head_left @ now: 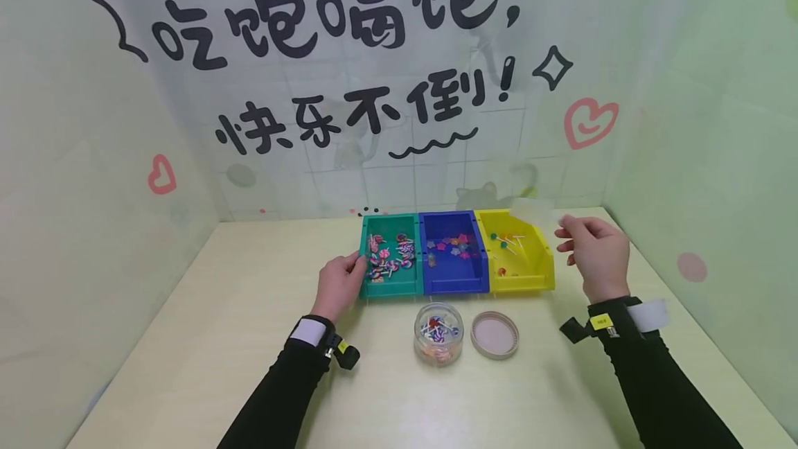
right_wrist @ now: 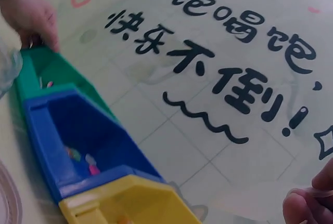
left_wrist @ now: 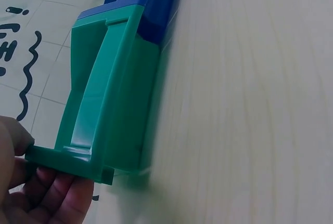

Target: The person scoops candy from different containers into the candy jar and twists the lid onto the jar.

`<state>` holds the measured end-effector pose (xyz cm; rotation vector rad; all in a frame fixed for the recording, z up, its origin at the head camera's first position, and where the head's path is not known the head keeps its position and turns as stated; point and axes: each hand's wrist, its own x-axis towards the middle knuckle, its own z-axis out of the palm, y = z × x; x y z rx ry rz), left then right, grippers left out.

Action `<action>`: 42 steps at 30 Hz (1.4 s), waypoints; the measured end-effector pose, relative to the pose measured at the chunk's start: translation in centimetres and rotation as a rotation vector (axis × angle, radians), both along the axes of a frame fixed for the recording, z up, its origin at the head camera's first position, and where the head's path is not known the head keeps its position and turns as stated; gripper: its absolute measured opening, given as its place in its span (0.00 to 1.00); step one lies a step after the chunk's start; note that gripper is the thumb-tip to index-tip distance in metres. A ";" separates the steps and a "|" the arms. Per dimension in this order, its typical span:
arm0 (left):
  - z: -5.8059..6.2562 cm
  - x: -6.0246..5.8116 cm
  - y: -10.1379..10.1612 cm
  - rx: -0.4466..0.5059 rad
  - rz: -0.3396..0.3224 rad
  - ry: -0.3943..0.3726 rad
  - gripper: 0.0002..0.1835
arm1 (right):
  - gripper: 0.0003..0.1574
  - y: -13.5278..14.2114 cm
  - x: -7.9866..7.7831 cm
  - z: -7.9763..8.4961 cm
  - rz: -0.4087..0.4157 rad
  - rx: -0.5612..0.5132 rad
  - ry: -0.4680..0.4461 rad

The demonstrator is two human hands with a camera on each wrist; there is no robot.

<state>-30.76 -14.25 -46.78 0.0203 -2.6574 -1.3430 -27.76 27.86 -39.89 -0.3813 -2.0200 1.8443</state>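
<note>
My left hand (head_left: 339, 286) grips the side rim of the green bin (head_left: 391, 289), thumb over the rim and fingers beneath it in the left wrist view. Small swirl lollipops (head_left: 384, 253) lie in that bin. The blue bin (head_left: 455, 286) adjoins it and holds small star and flower pieces (head_left: 463, 239). Ball lollipops (head_left: 508, 244) lie in the yellow bin (head_left: 542, 262). To the right of the yellow bin, my raised right hand (head_left: 600, 255) pinches a pale, see-through flat item (head_left: 531, 210) reaching over the bin's back corner. Its exact kind is unclear.
An uncapped glass jar (head_left: 439, 352) with small lollipops inside stands in front of the blue bin. Its round lid (head_left: 494, 335) lies on the table to the right. A printed wall cover (head_left: 374, 186) rises behind the bins, and side walls flank the table (head_left: 268, 255).
</note>
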 end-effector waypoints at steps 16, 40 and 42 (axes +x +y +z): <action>0.3 -0.1 0.1 0.037 -0.009 -0.032 0.23 | 0.21 -2.3 -0.2 -2.6 0.100 0.924 -0.124; 0.4 -0.4 -0.5 0.084 -0.026 -0.098 0.25 | 0.15 -3.5 -2.0 -3.1 0.384 1.095 -0.205; 0.4 -0.3 -0.5 0.085 -0.027 -0.101 0.25 | 0.15 -3.5 -2.0 -3.3 0.396 1.091 -0.203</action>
